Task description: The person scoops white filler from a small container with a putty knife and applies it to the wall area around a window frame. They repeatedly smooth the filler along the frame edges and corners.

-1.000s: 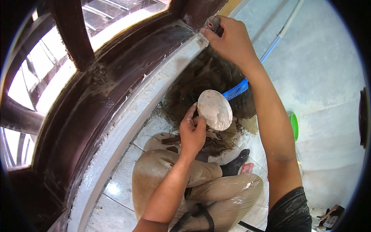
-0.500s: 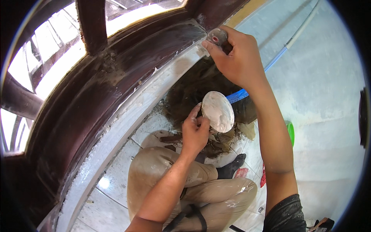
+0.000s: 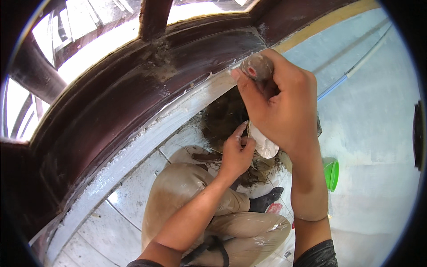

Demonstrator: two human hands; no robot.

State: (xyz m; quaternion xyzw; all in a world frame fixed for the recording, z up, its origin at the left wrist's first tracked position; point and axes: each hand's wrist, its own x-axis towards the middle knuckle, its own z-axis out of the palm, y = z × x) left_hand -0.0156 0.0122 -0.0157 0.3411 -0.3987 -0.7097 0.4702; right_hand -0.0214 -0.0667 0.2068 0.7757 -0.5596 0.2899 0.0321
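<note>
My right hand (image 3: 284,100) is closed around the thick, rounded handle of a putty knife (image 3: 259,66), whose butt end shows a red spot. The knife's blade is hidden. It is held by the pale, whitish ledge (image 3: 178,109) below the dark wooden frame. Lower down, my left hand (image 3: 239,151) grips a round palette (image 3: 263,141) by its left edge, thumb and fingers pressed to it. White paste coats the palette's face. Part of the palette is hidden behind my right hand and wrist.
Dark brown curved window frame (image 3: 133,91) arches along the upper left. Against the pale wall (image 3: 369,133) a blue hose (image 3: 332,87) runs, and a green container (image 3: 330,173) stands to the right. My bent legs (image 3: 178,196) rest on the white tiled floor (image 3: 113,229), beside brown debris.
The view has shifted, so the frame sits further right. My right hand looks larger and lower, and it now covers part of the palette. Both hands keep their holds.
</note>
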